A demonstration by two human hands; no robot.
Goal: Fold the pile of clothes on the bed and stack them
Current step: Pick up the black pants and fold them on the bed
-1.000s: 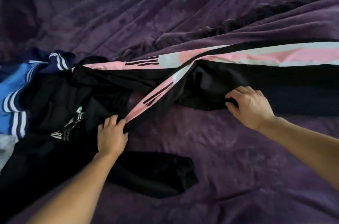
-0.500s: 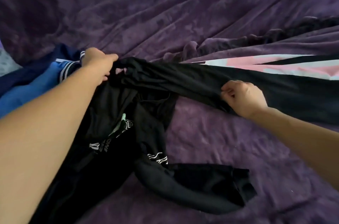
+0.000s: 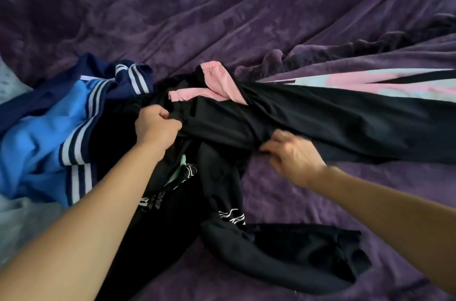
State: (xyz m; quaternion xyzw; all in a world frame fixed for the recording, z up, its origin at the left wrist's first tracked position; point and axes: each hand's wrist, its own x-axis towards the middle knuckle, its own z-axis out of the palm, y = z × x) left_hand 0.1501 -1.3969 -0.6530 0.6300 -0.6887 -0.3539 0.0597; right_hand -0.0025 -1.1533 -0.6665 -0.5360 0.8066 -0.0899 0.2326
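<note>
Two hands are on the black track pants [image 3: 320, 123], which lie stretched across the bed's purple blanket [image 3: 222, 17] from the middle of my view out past the right edge. On my feed the left hand [image 3: 158, 128] is clenched round a bunch of the black cloth just below the waistband. The right hand [image 3: 293, 157] is blurred, yet I can make out its fingers [image 3: 265, 150] curled and pinching the pants' lower edge, a little to the right of the left hand.

The pants are plain matte black. A gathered pink waistband [image 3: 217, 78] is folded over at the top, and a side stripe [image 3: 370, 83] of pink and pale mint blocks runs off to the right. Their waist end overlaps the other clothes. Under it lies a black sweatshirt [image 3: 222, 239] with white wavy-line prints and a pale green graphic, one sleeve trailing toward the lower right. Left of that sits a crumpled blue jacket [image 3: 37, 142] with navy trim and white stripes. At the far left edge I see some pale cloth [image 3: 14, 221], which I cannot identify.
</note>
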